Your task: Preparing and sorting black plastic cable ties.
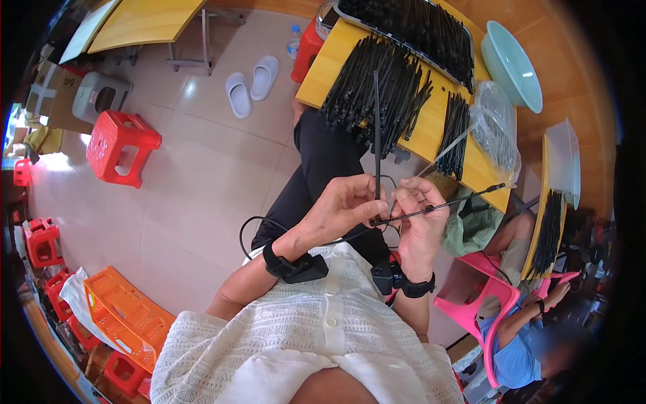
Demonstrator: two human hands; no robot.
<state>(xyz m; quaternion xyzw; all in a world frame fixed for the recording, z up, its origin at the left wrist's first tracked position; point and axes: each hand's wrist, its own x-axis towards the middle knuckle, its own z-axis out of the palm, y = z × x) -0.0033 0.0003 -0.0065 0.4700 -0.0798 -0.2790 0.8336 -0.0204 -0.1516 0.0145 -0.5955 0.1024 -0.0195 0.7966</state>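
Note:
My left hand [344,207] pinches a thin black rod [377,128] that stands up between thumb and fingers. In my right hand [420,225] a second slim black rod [468,198] points out to the right, its tip thicker. The lower ends of both rods come close together at my left fingertips; whether they are joined I cannot tell. A thin silvery strip [445,149] runs from my right fingertips up toward the table. On the yellow table [431,128] ahead lies a big pile of black rods [373,84], with a smaller bundle [454,135] to its right.
Beside the bundle lies a clear plastic bag [494,128] of silvery strips. Behind are a tray of black rods [410,27] and a pale green basin [511,67]. A red stool [121,145] and slippers [251,86] are at left. A person in blue [515,353] sits at right.

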